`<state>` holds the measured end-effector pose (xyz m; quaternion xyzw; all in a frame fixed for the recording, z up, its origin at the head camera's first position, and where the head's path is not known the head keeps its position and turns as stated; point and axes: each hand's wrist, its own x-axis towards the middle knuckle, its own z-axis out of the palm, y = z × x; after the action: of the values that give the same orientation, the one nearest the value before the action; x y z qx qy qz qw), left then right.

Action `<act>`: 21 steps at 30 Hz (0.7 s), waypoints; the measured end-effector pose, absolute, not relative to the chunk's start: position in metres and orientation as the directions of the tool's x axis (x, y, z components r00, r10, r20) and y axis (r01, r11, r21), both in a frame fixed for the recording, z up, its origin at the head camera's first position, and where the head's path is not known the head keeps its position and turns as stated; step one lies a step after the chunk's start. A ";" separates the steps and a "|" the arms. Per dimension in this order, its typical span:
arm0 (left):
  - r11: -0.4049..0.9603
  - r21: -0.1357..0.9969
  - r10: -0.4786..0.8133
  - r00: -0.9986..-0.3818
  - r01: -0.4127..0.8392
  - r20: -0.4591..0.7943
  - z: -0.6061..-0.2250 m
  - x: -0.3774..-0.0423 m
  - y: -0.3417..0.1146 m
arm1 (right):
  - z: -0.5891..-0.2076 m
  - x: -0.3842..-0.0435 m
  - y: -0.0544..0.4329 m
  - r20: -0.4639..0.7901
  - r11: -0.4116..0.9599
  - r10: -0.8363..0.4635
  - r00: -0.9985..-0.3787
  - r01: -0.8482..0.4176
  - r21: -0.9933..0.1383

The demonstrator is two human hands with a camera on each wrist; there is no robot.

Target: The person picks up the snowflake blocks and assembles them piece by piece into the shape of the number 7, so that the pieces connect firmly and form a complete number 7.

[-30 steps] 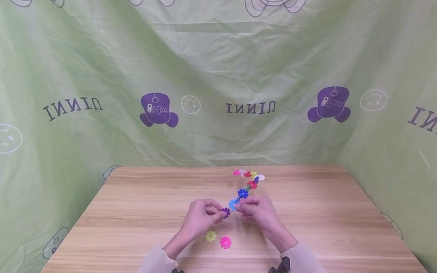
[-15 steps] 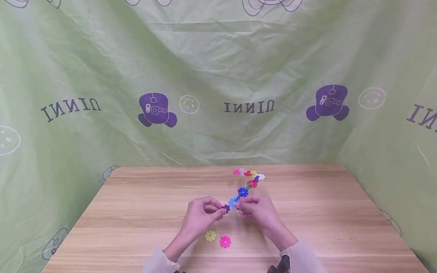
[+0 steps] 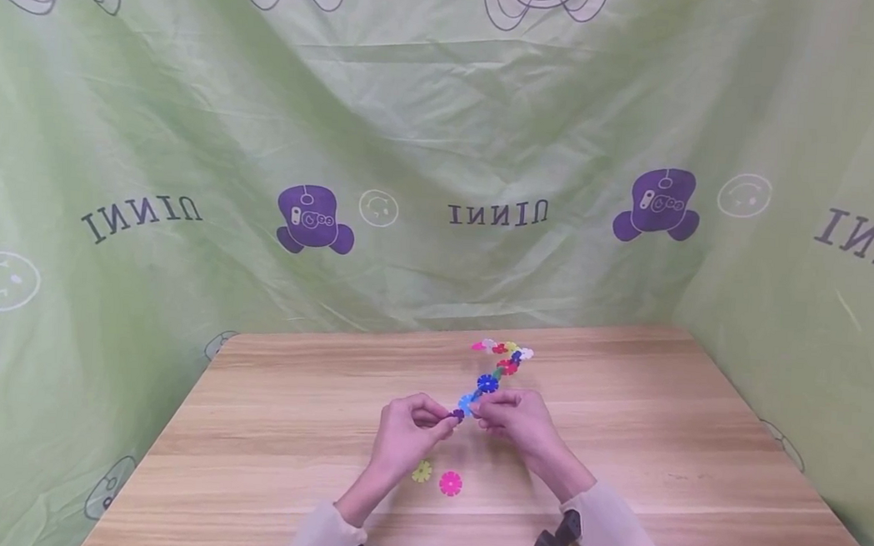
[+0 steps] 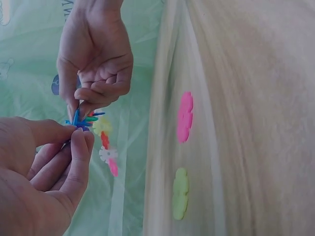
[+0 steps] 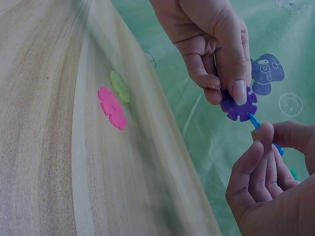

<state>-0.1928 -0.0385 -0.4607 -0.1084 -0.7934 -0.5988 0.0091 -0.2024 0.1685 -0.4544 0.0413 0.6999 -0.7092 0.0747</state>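
My left hand (image 3: 414,434) pinches a purple notched disc (image 5: 239,105), a snowflake-style building piece, between thumb and forefinger. Across from it my right hand (image 3: 524,424) pinches a light blue disc (image 3: 466,404) at the near end of a chain of such discs. In the right wrist view the purple disc's edge meets the light blue one at a notch. From there the chain runs up and away through a dark blue disc (image 3: 487,383), a red disc (image 3: 507,367) and several more, bending left to a pink end disc (image 3: 478,346). Fingers hide part of both held discs.
On the wooden table (image 3: 282,464), a yellow-green disc (image 3: 421,471) and a bright pink disc (image 3: 450,483) lie flat, side by side, below the hands. A green printed cloth (image 3: 431,122) hangs behind the table and along its sides.
My left hand has moved slightly right and up, bringing the purple disc against the light blue one and turning it more edge-on. The right hand is almost still; the chain's far end shifts slightly right.
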 end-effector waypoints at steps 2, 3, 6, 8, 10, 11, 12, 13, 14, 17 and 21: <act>0.268 0.944 0.153 -0.976 0.194 0.157 -0.461 -0.192 -0.037 | -0.454 -0.203 0.169 -0.159 -0.007 -0.045 -0.986 0.160 -0.987; 0.273 0.941 0.150 -0.975 0.198 0.162 -0.462 -0.192 -0.036 | -0.453 -0.202 0.169 -0.160 -0.002 -0.042 -0.986 0.160 -0.987; 0.289 0.933 0.138 -0.973 0.217 0.183 -0.463 -0.192 -0.034 | -0.453 -0.202 0.168 -0.164 0.007 -0.029 -0.986 0.164 -0.986; 0.294 0.929 0.129 -0.973 0.223 0.192 -0.464 -0.191 -0.032 | -0.453 -0.202 0.167 -0.172 0.005 -0.020 -0.985 0.172 -0.985; 0.291 0.929 0.120 -0.972 0.227 0.200 -0.464 -0.191 -0.031 | -0.454 -0.202 0.166 -0.179 -0.003 -0.013 -0.984 0.179 -0.984; 0.291 0.930 0.115 -0.973 0.226 0.200 -0.464 -0.191 -0.031 | -0.454 -0.203 0.166 -0.181 -0.005 -0.008 -0.984 0.181 -0.984; 0.287 0.931 0.113 -0.973 0.227 0.203 -0.464 -0.191 -0.030 | -0.454 -0.203 0.166 -0.184 -0.006 -0.003 -0.983 0.184 -0.983; 0.285 0.931 0.111 -0.973 0.227 0.203 -0.463 -0.191 -0.030 | -0.454 -0.203 0.165 -0.186 -0.009 0.000 -0.983 0.186 -0.983; 0.285 0.932 0.108 -0.973 0.226 0.203 -0.463 -0.191 -0.030 | -0.454 -0.204 0.165 -0.189 -0.011 0.003 -0.982 0.189 -0.982; 0.290 0.931 0.104 -0.974 0.221 0.199 -0.464 -0.191 -0.029 | -0.454 -0.204 0.164 -0.196 -0.027 -0.001 -0.981 0.196 -0.980; 0.295 0.930 0.106 -0.974 0.221 0.198 -0.464 -0.191 -0.029 | -0.454 -0.204 0.165 -0.200 -0.046 -0.017 -0.980 0.201 -0.979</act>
<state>-0.1914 -0.0288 -0.4644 -0.1020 -0.8031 -0.5850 0.0491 -0.2038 0.1647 -0.4542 0.0669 0.6864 -0.7202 0.0755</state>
